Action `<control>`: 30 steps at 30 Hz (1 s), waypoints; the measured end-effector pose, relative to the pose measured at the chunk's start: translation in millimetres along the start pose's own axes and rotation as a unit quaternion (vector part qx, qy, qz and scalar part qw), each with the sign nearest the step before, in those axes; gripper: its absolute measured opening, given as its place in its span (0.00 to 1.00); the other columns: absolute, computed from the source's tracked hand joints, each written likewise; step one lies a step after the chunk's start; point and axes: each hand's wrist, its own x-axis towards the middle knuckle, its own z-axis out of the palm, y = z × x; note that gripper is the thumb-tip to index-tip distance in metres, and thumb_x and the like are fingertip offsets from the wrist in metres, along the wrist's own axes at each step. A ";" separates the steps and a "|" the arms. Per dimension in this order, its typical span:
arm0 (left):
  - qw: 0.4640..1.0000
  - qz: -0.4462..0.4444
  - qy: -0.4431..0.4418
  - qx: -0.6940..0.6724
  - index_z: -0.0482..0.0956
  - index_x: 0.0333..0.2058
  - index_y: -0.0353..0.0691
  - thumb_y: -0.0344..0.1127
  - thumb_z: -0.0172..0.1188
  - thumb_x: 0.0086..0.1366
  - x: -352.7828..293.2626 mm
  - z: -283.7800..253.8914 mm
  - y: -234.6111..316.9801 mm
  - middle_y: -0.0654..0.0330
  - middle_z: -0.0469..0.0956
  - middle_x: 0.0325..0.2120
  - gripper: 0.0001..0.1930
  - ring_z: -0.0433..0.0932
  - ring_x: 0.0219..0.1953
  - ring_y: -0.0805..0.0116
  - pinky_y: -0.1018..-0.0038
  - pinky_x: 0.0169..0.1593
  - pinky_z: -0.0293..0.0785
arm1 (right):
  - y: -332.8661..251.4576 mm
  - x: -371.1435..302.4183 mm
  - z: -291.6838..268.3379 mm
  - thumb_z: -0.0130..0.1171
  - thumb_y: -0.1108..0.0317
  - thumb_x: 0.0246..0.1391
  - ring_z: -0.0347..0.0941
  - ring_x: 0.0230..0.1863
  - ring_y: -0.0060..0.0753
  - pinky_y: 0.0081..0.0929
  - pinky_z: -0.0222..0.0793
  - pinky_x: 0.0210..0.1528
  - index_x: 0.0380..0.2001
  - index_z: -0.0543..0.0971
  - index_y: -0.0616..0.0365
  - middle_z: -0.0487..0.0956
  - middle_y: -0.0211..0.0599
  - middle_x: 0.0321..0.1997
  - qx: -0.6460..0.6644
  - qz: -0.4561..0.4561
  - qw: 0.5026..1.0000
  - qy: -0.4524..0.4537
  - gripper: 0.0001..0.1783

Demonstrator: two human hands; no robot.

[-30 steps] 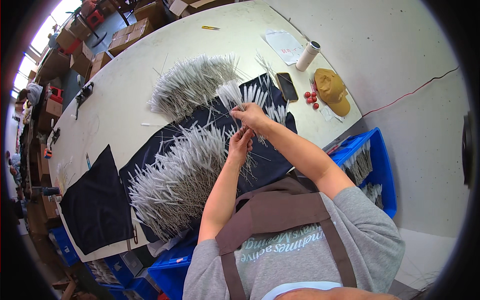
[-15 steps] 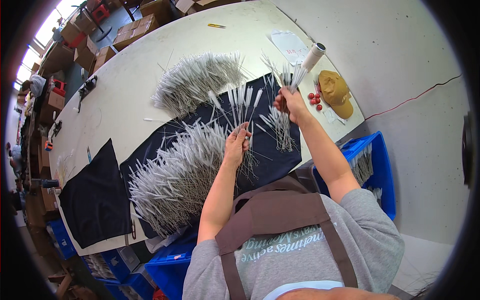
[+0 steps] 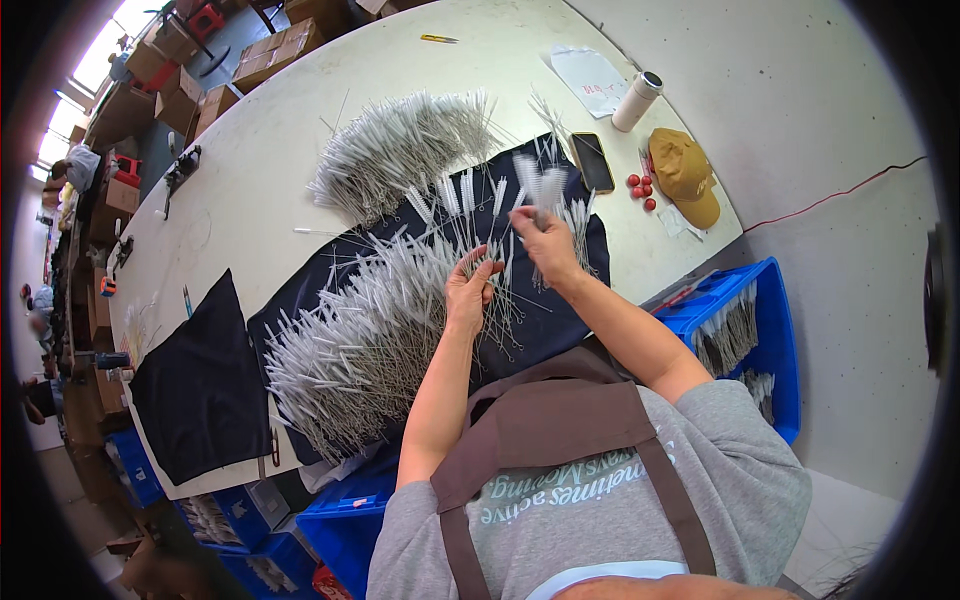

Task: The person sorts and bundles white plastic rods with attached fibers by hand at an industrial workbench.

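Note:
My left hand (image 3: 472, 292) is closed around the wire stems of several thin white-bristled straw brushes (image 3: 458, 195), their heads fanned out upward. Just to its right, my right hand (image 3: 545, 245) grips a small bunch of the same brushes (image 3: 541, 186), blurred by motion. Under both hands lies a dark navy cloth (image 3: 535, 335). A large pile of brushes (image 3: 350, 345) covers the cloth left of my left hand, and a second pile (image 3: 400, 150) lies beyond it. More loose brushes (image 3: 580, 220) rest on the cloth right of my right hand.
At the right of the white table (image 3: 300, 110) are a phone (image 3: 592, 162), a bottle (image 3: 637, 101), a tan cap (image 3: 683, 172), red balls (image 3: 640, 187) and a paper sheet (image 3: 590, 80). Blue crates (image 3: 785, 345) with brushes stand beside the table. A utility knife (image 3: 439, 39) lies at the back.
My right hand has moved left and nearer with its bunch of brushes, toward my left hand. The phone it covered now shows. My left hand has stayed nearly in place.

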 end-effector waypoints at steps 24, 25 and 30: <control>0.998 0.036 -0.039 -0.036 0.71 0.45 0.40 0.43 0.47 0.64 -15.0 2.1 1.7 0.61 0.75 0.31 0.16 0.60 0.14 0.84 0.87 0.15 0.54 | 1.1 -5.5 30.9 0.58 0.69 0.47 0.73 0.28 0.29 0.25 0.72 0.23 0.35 0.71 0.66 0.73 0.37 0.28 0.045 0.180 0.977 -0.109 0.14; 0.998 0.037 -0.044 -0.033 0.71 0.45 0.41 0.43 0.47 0.64 -15.8 3.5 2.7 0.61 0.76 0.30 0.16 0.60 0.14 0.85 0.88 0.16 0.54 | 4.6 -4.7 29.7 0.58 0.69 0.47 0.73 0.28 0.29 0.25 0.72 0.23 0.35 0.71 0.66 0.73 0.37 0.28 0.045 0.179 0.977 -0.109 0.14; 0.999 0.029 -0.016 -0.035 0.71 0.45 0.41 0.41 0.50 0.62 -15.4 1.5 -0.1 0.62 0.75 0.30 0.15 0.60 0.14 0.85 0.88 0.15 0.54 | 8.2 -15.0 31.0 0.58 0.67 0.46 0.72 0.28 0.22 0.22 0.69 0.24 0.32 0.73 0.63 0.75 0.32 0.25 -0.008 0.069 0.996 -0.051 0.12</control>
